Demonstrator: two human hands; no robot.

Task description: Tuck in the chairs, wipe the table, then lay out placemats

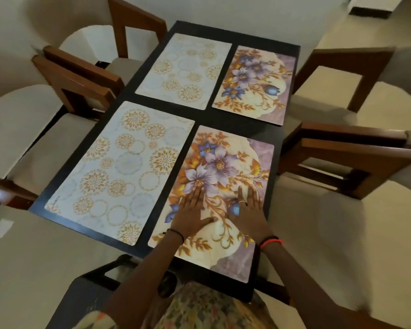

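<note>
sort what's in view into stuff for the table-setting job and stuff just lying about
Job: near purple-flowered rectangular placemat under flat left hand and right hand; far flowered placemat; two pale circle-patterned placemats; black rectangular table; brown wooden chairs.
Lying about: small white square, lower left.

The person is pressing the left hand (pixel 192 211) and the right hand (pixel 249 211) flat, fingers straight, on the near floral placemat (pixel 226 160). It is lying on the dark table (pixel 201 117) just beside a pale circle-patterned placemat (pixel 119 172). A second pale placemat (pixel 183 70) and a second floral placemat (pixel 254 84) are lying farther along. Wooden chairs (pixel 356 160) are standing along both long sides, backs near the table's edges.
</note>
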